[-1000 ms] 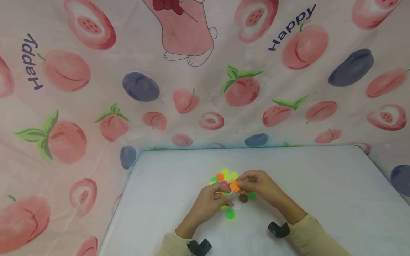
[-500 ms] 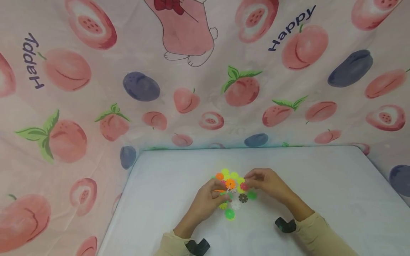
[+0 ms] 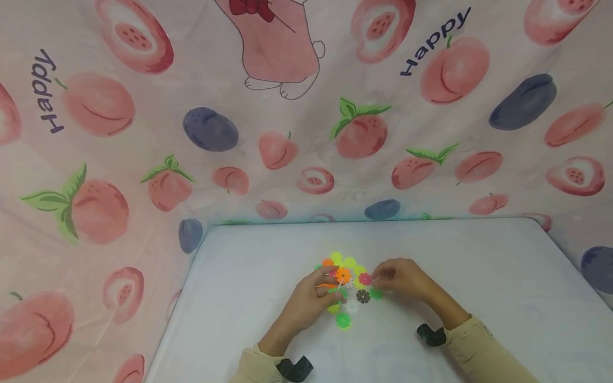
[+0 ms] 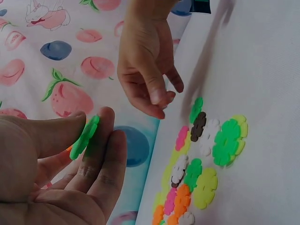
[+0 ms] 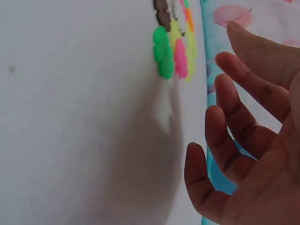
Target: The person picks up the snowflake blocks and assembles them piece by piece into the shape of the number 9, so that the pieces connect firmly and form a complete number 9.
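My left hand (image 3: pixel 307 304) pinches a green flower-shaped interlocking disc (image 4: pixel 85 138) between thumb and fingers, held above the table. Behind it in the left wrist view a bit of orange (image 4: pixel 70 149) shows. In the head view an orange disc (image 3: pixel 342 275) stands at these fingertips, with a thin white edge (image 3: pixel 340 286) below; how they join is too small to tell. Loosely bent and holding nothing, my right hand (image 3: pixel 406 277) hovers to the right, its fingertips near a pink disc (image 3: pixel 365 279). The right wrist view shows those fingers (image 5: pixel 243 133) apart.
Several loose discs lie on the white table (image 3: pixel 460 266) under and around the hands: a brown one (image 3: pixel 363 296), a white one (image 3: pixel 352 307), a green one (image 3: pixel 343 321) over a yellow one. Behind the table hangs a fruit-patterned cloth (image 3: pixel 306 138).
My right hand has let go of the orange disc and moved away to the right. The orange disc stays with my left hand, which has shifted slightly left.
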Motion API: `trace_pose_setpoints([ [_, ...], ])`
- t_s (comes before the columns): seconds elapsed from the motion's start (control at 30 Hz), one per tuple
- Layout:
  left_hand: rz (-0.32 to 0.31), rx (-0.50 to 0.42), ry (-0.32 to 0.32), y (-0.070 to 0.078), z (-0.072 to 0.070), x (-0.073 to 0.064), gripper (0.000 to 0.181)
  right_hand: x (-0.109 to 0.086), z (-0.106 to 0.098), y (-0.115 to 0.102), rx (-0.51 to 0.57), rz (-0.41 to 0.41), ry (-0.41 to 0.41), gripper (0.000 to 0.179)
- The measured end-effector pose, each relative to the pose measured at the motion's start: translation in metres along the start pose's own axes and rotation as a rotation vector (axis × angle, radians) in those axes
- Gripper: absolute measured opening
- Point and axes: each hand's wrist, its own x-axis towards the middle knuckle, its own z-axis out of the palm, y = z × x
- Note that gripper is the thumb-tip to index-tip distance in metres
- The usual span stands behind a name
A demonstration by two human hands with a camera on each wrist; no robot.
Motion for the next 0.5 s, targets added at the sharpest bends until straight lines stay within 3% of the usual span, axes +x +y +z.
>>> trace_pose_setpoints([
  [0.1,-0.009,0.006,-0.002,-0.0002,0.0003,0.0007,0.06,0.0001,0.0026,0.0044,-0.019,-0.014,-0.018,0.017],
  [0.5,-0.019,-0.007,-0.02,-0.0002,-0.0011,0.0002,0.059,0.0009,0.0107,0.006,-0.038,0.087,-0.077,0.02],
])
